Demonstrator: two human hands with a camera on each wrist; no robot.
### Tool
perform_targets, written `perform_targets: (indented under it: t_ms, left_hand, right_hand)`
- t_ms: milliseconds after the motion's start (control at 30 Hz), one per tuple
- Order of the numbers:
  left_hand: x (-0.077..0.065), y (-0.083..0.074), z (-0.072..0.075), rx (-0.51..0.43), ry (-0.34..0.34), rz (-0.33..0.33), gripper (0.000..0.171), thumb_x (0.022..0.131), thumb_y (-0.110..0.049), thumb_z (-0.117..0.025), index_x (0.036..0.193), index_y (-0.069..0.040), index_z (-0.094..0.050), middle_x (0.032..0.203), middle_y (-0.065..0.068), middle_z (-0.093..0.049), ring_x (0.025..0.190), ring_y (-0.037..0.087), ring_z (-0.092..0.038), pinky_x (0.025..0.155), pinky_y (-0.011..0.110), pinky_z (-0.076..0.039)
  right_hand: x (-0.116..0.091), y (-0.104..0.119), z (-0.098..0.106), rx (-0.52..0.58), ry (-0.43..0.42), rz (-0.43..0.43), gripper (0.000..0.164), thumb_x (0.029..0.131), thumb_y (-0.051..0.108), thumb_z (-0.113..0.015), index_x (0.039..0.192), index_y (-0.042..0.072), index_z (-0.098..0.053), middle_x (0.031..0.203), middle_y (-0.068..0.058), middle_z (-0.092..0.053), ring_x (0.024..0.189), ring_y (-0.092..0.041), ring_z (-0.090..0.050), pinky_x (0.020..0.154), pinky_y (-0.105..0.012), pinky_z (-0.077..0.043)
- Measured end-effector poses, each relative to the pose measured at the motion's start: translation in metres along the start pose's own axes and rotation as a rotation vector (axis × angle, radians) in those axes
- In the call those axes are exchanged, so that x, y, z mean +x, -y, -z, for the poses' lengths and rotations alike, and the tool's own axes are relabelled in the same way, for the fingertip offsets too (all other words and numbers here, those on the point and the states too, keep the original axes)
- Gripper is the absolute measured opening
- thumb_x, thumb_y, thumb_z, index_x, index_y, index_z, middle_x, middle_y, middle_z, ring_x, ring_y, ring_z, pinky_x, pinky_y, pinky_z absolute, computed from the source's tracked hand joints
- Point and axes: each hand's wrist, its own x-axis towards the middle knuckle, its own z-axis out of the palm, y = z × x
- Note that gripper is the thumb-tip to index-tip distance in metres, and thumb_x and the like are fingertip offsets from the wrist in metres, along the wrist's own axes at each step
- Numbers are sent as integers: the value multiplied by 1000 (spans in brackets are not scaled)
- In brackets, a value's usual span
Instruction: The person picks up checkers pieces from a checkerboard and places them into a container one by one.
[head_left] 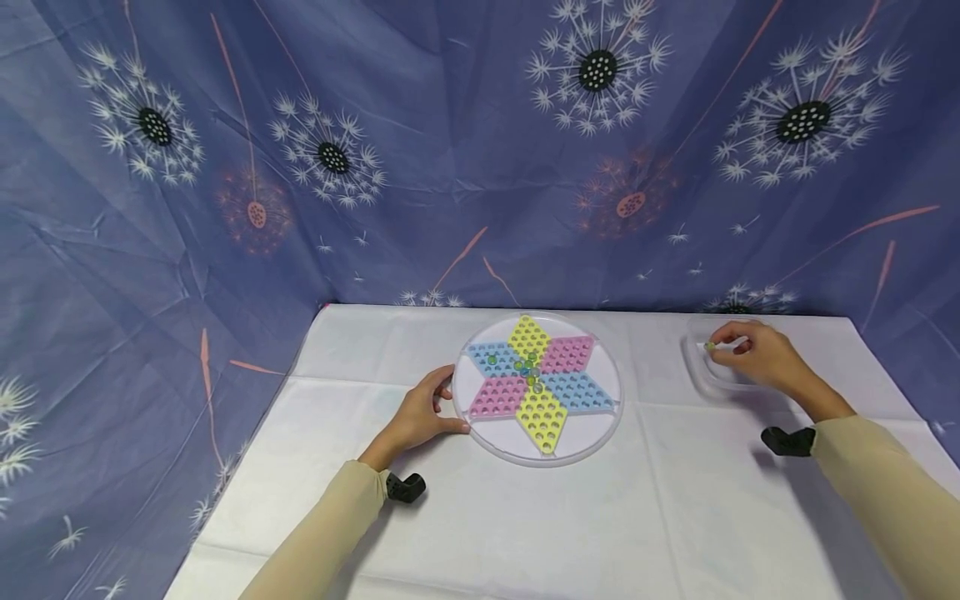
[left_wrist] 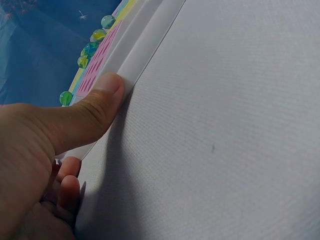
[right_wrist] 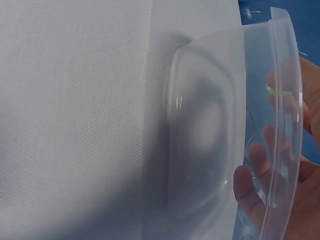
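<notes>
A round white Chinese checkers board (head_left: 585, 433) with a star of yellow, pink and blue points lies on the table. Several glass marbles (head_left: 528, 365) cluster at its middle, and a single green marble (head_left: 492, 360) sits on the upper left blue point. My left hand (head_left: 422, 414) holds the board's left rim; in the left wrist view its thumb (left_wrist: 102, 100) lies along the rim. At the right, my right hand (head_left: 761, 357) pinches a yellow-green marble (head_left: 709, 346) between thumb and index finger, over a clear plastic box (head_left: 701, 379). Through the box wall, the right wrist view shows its other fingers loosely bent.
A white cloth (head_left: 570, 533) covers the table. Behind and to the left hangs a blue curtain (head_left: 465, 167) with dandelion prints, close to the table's back edge. The clear box stands near the back right corner, its side wall (right_wrist: 205, 100) upright beside the right hand.
</notes>
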Motion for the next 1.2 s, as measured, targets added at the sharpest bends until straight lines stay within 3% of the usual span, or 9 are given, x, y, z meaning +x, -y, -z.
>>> perform_targets:
  t_ms: [367, 700, 967, 1200]
  left_hand:
    - [1, -2, 0, -9, -9, -1, 105, 68, -17, -98, 157, -8, -42, 114, 6, -59, 87, 19, -50, 77, 30, -43]
    - [-1, -3, 1, -5, -5, 5, 106, 69, -19, -98, 157, -9, -41, 112, 5, -59, 86, 19, -49, 77, 30, -43]
    - [-1, -2, 1, -5, -3, 7, 105, 70, -18, -97, 158, -8, -40, 112, 6, -58, 86, 18, -49, 77, 30, -43]
    - [-1, -1, 0, -3, -7, 5, 105, 70, -17, -97, 157, -7, -40, 114, 6, -58, 87, 19, -49, 78, 30, -43]
  right_hand:
    - [0, 0, 2, -2, 17, 1, 26, 97, 30, -73, 111, 8, -71, 118, -25, -58, 91, -31, -57, 64, -38, -47]
    - [-1, 2, -1, 19, -30, -11, 53, 96, 36, -73, 134, 2, -60, 122, -31, -60, 97, -41, -62, 68, -38, -48]
    - [-2, 5, -3, 20, -31, -23, 57, 97, 37, -73, 139, 2, -56, 124, -31, -59, 100, -43, -62, 71, -39, -49]
    - [-3, 7, -1, 27, -40, -18, 56, 97, 37, -72, 139, 4, -56, 124, -31, -59, 103, -45, -61, 76, -49, -51]
